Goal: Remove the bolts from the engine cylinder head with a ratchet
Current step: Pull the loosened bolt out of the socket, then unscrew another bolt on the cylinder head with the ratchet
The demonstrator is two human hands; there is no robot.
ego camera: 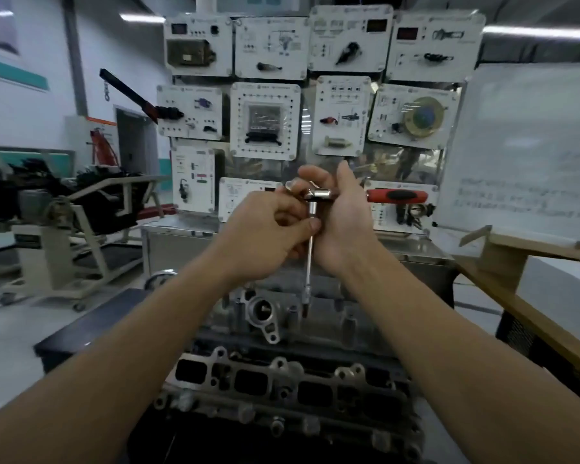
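A grey metal cylinder head [282, 380] lies on a dark stand below my arms. I hold a ratchet [318, 195] above it; its red and black handle [397, 196] points right. A long chrome extension bar [310, 259] hangs from the ratchet head down to the far part of the cylinder head, ending at a socket [305, 301] over a bolt that I cannot see clearly. My left hand [265, 229] pinches the upper part of the extension bar. My right hand [342, 212] is wrapped round the ratchet near its head.
A board of white training panels [302, 95] stands right behind the engine. A whiteboard [523, 145] and a wooden bench [533, 316] are at the right. Another engine on a wheeled stand [64, 222] is at the left, with grey floor between.
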